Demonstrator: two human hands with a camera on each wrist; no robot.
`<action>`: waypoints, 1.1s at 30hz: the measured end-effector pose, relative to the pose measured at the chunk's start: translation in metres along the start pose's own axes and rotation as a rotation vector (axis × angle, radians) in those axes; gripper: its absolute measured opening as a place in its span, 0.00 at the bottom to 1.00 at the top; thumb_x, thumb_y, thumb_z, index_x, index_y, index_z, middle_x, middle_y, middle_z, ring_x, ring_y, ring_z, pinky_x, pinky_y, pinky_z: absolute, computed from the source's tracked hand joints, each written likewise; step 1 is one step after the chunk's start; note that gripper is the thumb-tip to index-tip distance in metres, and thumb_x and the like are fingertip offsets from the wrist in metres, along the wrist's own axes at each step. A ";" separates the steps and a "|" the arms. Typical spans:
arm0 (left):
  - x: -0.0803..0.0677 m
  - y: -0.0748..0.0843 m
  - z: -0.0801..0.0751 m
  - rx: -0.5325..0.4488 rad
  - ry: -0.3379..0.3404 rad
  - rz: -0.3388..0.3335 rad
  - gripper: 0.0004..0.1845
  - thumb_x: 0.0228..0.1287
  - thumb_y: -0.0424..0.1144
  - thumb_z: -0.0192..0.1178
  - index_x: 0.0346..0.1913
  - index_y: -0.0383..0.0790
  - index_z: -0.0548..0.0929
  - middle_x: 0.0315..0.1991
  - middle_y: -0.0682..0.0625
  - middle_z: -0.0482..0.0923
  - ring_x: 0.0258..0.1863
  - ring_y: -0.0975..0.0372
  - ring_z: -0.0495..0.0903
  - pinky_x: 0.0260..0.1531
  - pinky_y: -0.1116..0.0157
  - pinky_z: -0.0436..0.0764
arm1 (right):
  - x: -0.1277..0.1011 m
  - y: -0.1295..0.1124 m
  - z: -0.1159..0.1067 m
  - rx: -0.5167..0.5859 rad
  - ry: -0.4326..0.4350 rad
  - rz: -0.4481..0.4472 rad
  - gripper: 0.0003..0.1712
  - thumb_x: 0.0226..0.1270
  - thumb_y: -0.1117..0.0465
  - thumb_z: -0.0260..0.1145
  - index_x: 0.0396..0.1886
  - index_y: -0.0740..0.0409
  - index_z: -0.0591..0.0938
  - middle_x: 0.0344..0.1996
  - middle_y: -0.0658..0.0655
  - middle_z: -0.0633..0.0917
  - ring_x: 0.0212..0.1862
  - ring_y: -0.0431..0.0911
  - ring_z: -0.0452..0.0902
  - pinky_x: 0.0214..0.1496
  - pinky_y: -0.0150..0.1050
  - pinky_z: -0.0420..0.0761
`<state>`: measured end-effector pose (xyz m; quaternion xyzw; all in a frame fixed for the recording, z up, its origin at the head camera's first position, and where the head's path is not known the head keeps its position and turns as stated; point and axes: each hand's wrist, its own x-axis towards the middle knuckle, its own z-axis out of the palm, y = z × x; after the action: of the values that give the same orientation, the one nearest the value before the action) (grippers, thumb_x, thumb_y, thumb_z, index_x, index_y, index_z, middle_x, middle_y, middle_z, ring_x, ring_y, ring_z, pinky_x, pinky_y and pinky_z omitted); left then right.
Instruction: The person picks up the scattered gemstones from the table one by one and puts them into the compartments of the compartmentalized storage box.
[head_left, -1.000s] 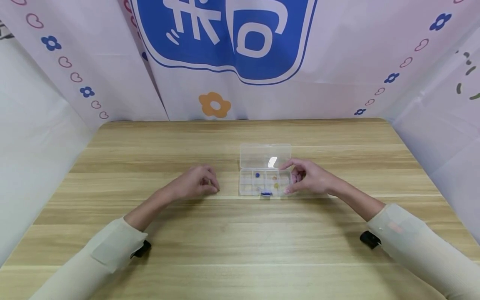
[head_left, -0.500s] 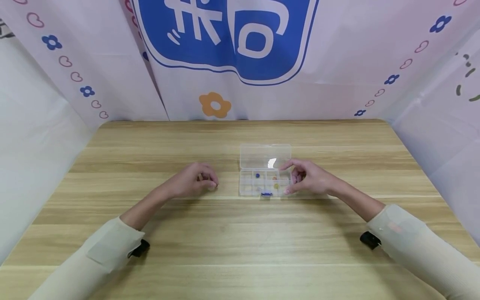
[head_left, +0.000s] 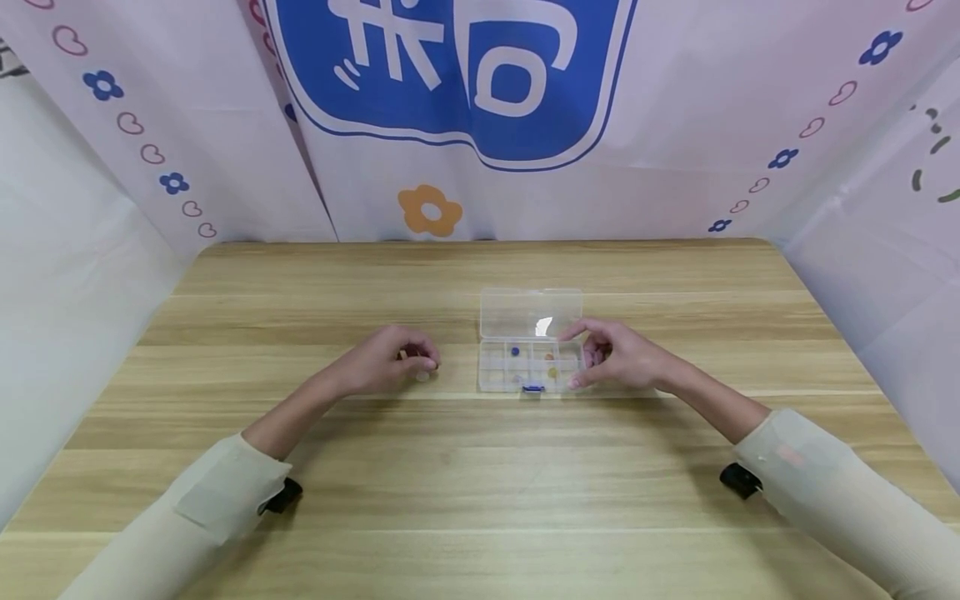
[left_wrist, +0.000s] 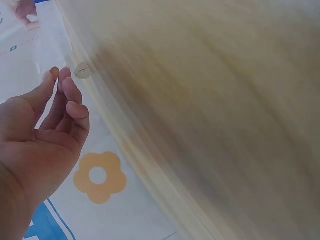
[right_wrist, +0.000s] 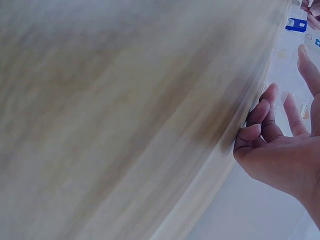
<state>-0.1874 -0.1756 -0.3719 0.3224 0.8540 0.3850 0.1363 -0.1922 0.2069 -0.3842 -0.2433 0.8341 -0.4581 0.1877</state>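
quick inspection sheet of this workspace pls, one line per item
surface: wooden table, light grain.
job's things: clear compartment box, lid open, small coloured pieces inside, blue latch at its front; small pale round piece on the table.
clutter: nothing seen.
hands: left hand by the round piece, grip unclear; right hand at the box's right end, fingers loosely curled.
cables: nothing seen.
surroundings: printed fabric backdrop, blue logo, flowers and hearts.

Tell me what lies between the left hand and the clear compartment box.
In the head view, a small pale bead lies just off the left hand; beyond it only bare wooden table reaches the compartment box.
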 end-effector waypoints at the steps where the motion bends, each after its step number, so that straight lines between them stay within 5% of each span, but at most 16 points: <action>1: 0.000 0.000 0.000 -0.002 0.002 -0.003 0.03 0.71 0.27 0.64 0.39 0.32 0.87 0.33 0.46 0.85 0.33 0.59 0.79 0.34 0.67 0.79 | 0.000 0.000 0.000 0.000 0.000 -0.001 0.35 0.55 0.69 0.81 0.62 0.68 0.77 0.27 0.54 0.79 0.31 0.43 0.72 0.35 0.32 0.73; 14: 0.004 0.005 0.003 -0.020 0.025 -0.053 0.05 0.66 0.25 0.68 0.44 0.28 0.87 0.35 0.46 0.87 0.34 0.59 0.82 0.36 0.65 0.83 | 0.000 0.000 0.000 -0.003 0.003 0.007 0.35 0.54 0.69 0.81 0.62 0.68 0.78 0.27 0.54 0.79 0.31 0.44 0.71 0.35 0.32 0.72; 33: 0.013 0.010 0.009 -0.015 0.050 -0.057 0.02 0.64 0.27 0.70 0.38 0.32 0.89 0.32 0.49 0.87 0.31 0.60 0.81 0.32 0.68 0.80 | 0.000 0.001 0.000 -0.013 0.001 0.007 0.36 0.55 0.69 0.82 0.63 0.68 0.77 0.27 0.54 0.79 0.31 0.44 0.71 0.35 0.32 0.72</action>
<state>-0.1884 -0.1571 -0.3700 0.2870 0.8630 0.3955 0.1282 -0.1928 0.2071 -0.3848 -0.2411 0.8380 -0.4523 0.1873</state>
